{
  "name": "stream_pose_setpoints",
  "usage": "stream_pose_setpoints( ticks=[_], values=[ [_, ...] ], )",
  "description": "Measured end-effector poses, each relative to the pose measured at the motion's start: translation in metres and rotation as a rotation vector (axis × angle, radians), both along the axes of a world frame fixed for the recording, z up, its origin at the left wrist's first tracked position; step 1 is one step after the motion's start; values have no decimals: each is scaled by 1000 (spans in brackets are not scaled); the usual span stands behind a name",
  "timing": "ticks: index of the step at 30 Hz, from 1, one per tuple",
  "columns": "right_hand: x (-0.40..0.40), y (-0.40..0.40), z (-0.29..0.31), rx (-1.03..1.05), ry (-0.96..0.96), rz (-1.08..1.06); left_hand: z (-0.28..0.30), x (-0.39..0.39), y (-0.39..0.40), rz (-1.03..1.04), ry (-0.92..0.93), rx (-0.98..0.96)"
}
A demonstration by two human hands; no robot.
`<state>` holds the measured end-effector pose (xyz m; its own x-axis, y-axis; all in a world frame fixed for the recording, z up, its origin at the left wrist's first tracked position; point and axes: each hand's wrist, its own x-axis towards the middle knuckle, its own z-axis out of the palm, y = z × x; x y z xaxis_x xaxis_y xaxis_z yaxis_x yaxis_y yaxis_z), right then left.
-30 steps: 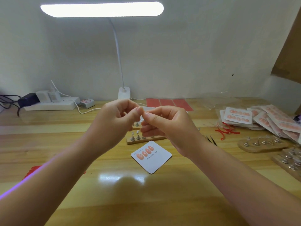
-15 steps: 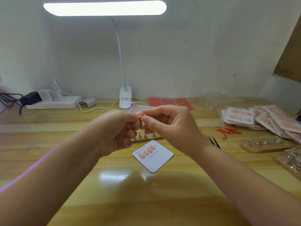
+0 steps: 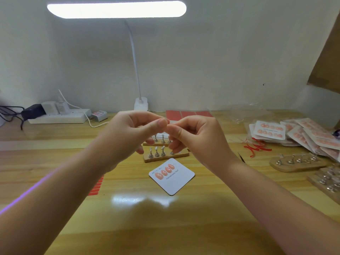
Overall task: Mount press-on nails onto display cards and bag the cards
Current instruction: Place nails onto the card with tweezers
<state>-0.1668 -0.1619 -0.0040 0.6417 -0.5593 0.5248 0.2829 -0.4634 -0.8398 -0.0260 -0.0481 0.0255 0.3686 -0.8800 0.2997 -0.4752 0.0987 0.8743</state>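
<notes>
- The wooden worktop (image 3: 55, 162) spans the whole view and carries everything here, with a white wall behind it.
- A desk lamp (image 3: 116, 9) glows over the middle, its thin neck dropping to a white base at the back edge.
- A white power strip (image 3: 58, 117) with plugged adapters lies at the back left.
- A heap of finished cards in clear bags (image 3: 294, 135) lies at the right, near loose red strips (image 3: 256, 148).
- Wooden stands with metal pegs (image 3: 298, 162) sit below that heap at the right edge.
- The left hand (image 3: 132, 133) and right hand (image 3: 195, 138) are raised over the middle, fingertips meeting; each is curled in a pinch on something tiny between them, too small to identify, so what they grasp cannot be told.
- Two small peg stands (image 3: 165, 155) lie right behind the hands, partly hidden by the fingers.
- The display card (image 3: 172, 178) lies flat on the worktop just in front of those stands, turned like a diamond, apart from both hands.
- Four pink press-on nails (image 3: 163, 171) sit in a row along the card's upper left edge, above the printed words "Handmade Nail".
</notes>
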Motion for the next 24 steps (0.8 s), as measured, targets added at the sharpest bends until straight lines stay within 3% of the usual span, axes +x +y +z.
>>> stream_pose_setpoints(
  ticks=[8, 20, 24],
  values=[
    [-1, -1, 2, 37, -16, 27, 2, 2, 2, -38, -84, -49],
    [5, -1, -3, 6, -35, 74, -6, -4, -3, 137, -115, -119],
    [5, 0, -3, 22, -48, 90, -6, -8, -4, 178, -4, -132]
  ],
)
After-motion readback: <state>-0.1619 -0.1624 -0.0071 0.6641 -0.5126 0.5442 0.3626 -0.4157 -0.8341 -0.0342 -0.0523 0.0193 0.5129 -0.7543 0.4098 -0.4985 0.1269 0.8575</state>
